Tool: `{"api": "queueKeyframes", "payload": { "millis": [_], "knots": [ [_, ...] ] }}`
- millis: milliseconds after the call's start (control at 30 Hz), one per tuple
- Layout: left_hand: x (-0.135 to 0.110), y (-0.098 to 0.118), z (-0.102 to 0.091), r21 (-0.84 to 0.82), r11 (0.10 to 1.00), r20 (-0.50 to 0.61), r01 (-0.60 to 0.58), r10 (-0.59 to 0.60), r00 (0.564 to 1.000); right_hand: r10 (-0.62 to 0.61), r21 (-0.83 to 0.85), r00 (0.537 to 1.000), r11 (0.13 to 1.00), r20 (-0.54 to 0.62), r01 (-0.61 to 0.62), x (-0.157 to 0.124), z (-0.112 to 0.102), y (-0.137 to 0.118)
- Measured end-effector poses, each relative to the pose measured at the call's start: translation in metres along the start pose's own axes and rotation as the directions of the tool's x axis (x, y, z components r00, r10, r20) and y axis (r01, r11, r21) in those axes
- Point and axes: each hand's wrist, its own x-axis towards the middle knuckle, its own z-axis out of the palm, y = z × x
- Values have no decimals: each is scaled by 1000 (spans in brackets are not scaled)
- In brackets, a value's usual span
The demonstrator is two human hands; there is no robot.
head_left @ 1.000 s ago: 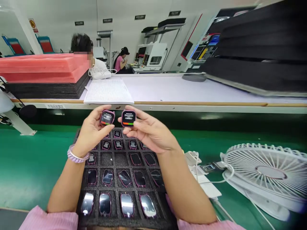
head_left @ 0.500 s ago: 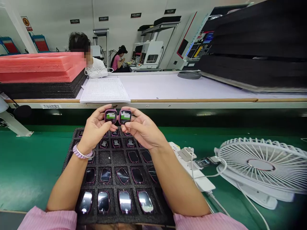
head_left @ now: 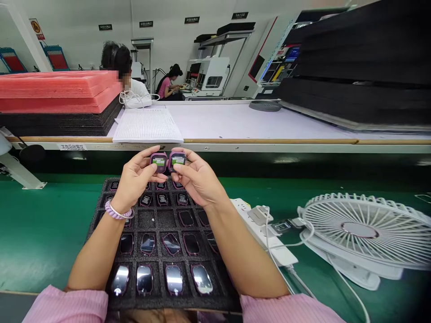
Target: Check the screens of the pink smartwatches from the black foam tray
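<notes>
Left hand (head_left: pixel 132 180) holding purple-cased watch (head_left: pixel 159 160); right hand (head_left: pixel 202 183) holding second watch (head_left: pixel 178 158) just beside; foam tray (head_left: pixel 165 218) lying below hands.

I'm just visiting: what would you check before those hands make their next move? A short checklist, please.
1. Left hand has a grip on the left watch: ok, thumb and fingers hold it.
2. Right hand has a grip on the right watch: ok, held likewise.
3. Both held screens lit: ok, each shows a green band.
4. Screen wording readable: cannot tell, too small.
5. Thumbs off the screens: not ok, the right thumb overlaps a lower corner of its screen.
6. Right forearm apart from the white fan: ok, a visible gap separates them.
</notes>
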Motion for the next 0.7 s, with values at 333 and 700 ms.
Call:
{"api": "queueKeyframes", "payload": {
  "millis": [333, 700],
  "knots": [
    [10, 9, -8, -36, 999, 5, -29, 29, 1000, -47, -21, 998, 999, 35, 48, 9, 11, -8],
    [24, 45, -14, -15, 990, 54, -140, 140, 989, -151, -50, 977, 986, 152, 160, 35, 26, -39]
  ]
}}
